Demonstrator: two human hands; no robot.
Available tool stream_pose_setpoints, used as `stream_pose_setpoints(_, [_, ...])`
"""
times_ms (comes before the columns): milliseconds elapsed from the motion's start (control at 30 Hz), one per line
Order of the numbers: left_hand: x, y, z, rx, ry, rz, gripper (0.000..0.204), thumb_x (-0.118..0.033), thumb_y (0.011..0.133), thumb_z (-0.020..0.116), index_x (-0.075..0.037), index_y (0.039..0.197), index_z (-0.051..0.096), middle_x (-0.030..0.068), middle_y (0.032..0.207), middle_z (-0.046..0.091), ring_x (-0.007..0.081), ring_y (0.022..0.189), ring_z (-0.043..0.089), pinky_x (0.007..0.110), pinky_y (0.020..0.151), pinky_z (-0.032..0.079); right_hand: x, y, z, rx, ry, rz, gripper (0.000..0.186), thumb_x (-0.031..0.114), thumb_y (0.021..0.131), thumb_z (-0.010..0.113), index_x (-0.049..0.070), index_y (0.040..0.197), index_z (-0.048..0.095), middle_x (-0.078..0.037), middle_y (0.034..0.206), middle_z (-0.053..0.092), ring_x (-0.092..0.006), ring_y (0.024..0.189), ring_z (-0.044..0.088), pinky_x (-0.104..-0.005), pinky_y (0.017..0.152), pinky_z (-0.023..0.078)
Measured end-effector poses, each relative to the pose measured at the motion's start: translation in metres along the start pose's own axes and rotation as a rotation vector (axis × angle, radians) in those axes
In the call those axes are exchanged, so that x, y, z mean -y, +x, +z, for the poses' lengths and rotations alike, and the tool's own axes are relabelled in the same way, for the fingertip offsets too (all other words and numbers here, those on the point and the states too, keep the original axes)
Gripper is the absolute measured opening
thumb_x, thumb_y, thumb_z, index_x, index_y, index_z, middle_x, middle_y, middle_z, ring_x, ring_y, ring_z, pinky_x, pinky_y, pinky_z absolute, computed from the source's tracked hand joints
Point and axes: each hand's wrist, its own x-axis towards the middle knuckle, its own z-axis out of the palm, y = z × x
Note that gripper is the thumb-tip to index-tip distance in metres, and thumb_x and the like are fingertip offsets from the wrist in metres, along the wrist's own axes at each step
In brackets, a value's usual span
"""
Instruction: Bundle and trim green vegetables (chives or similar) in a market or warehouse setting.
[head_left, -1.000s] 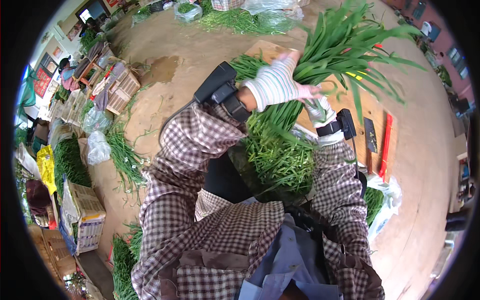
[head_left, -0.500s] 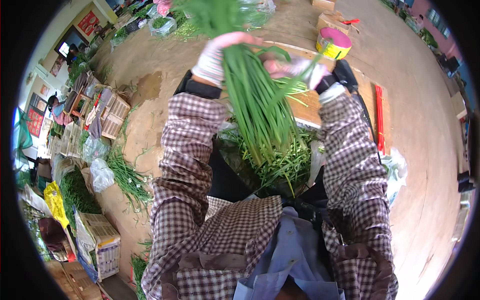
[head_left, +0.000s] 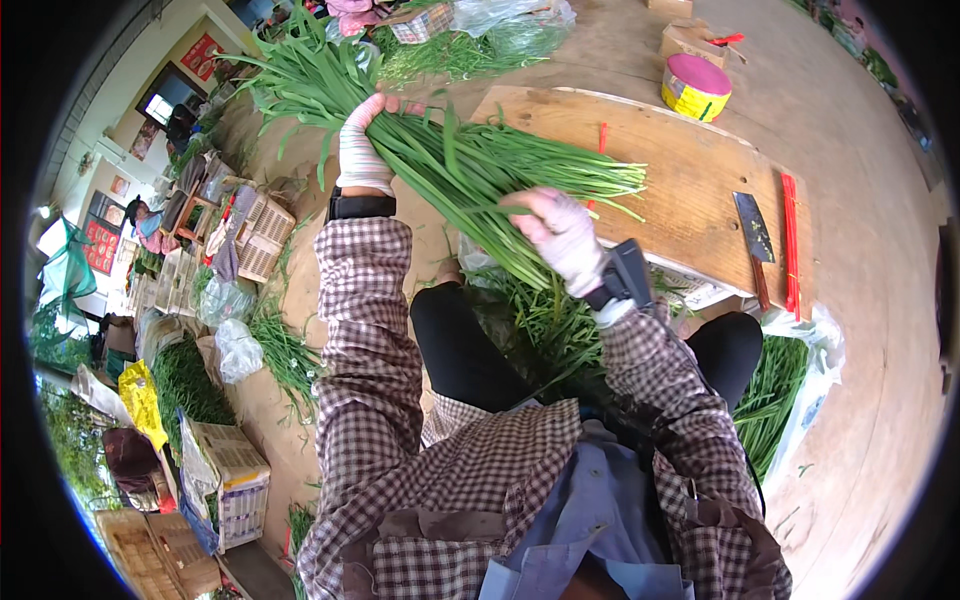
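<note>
A large bunch of garlic chives (head_left: pixel 440 165) slants across in front of me, leafy ends up at the far left and pale cut ends over the wooden board (head_left: pixel 690 190). My left hand (head_left: pixel 362 150), its palm wrapped in whitish bands, is closed round the upper part of the bunch. At the lower side of the bunch my right hand (head_left: pixel 565 240), wrapped likewise, has its fingers curled in a pinch on a single chive leaf (head_left: pixel 497 209). Loose chive trimmings (head_left: pixel 550 325) lie below, between my knees.
On the board rest a cleaver (head_left: pixel 753 225) and a bundle of red strips (head_left: pixel 791 245). A pink-topped yellow drum (head_left: pixel 696 85) stands beyond it. A clear bag of greens (head_left: pixel 775 390) is by my right knee. Crates (head_left: pixel 262 235) and more greens (head_left: pixel 170 385) line the left.
The bunch has swung from nearly upright to a slant, its cut ends now toward the board. My left hand moved left; my right hand came down and nearer. Cleaver and bagged greens now show.
</note>
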Motion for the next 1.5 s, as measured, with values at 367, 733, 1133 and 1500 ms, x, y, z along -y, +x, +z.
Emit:
stream_pose_setpoints(367, [-0.036,-0.003,-0.020,-0.048,-0.153,0.117,0.015,-0.016,0.081,0.063,-0.008,0.090,0.054,0.0046,0.075,0.057,0.0321,0.086,0.058,0.048,0.092,0.045,-0.028,-0.086,0.003,0.263,0.699,0.698,0.041,0.026,0.088,0.061,0.003,0.121,0.056,-0.005,0.085,0.063,-0.0089,0.056,0.052,-0.0231,0.055,0.045])
stream_pose_setpoints(733, [-0.066,-0.026,-0.039,-0.007,-0.231,0.286,0.020,-0.014,0.080,0.063,-0.012,0.099,0.060,0.0005,0.074,0.062,0.0176,0.078,0.058,0.050,0.104,0.036,-0.049,-0.115,-0.042,0.951,-0.836,0.585,0.041,0.040,0.080,0.063,0.017,0.113,0.060,-0.008,0.116,0.058,-0.0242,0.109,0.055,-0.0372,0.086,0.047])
stream_pose_setpoints(1133, [-0.032,-0.048,-0.025,0.180,-0.261,0.268,0.031,-0.025,0.080,0.067,-0.019,0.109,0.058,0.0009,0.085,0.062,0.0364,0.103,0.057,0.054,0.089,0.045,0.016,0.010,0.009,-0.072,-0.063,0.578,0.022,0.026,0.088,0.059,0.008,0.098,0.067,-0.014,0.091,0.067,-0.0293,0.083,0.064,-0.0336,0.075,0.050])
stream_pose_setpoints(1500, [-0.042,-0.066,-0.068,0.381,-0.614,0.402,0.027,-0.015,0.078,0.064,-0.014,0.104,0.055,-0.0016,0.073,0.051,0.0192,0.084,0.057,0.049,0.099,0.039,-0.043,-0.111,-0.031,0.321,0.105,0.629,0.025,0.009,0.081,0.063,0.005,0.105,0.061,-0.012,0.089,0.066,-0.0226,0.081,0.062,-0.0317,0.076,0.049])
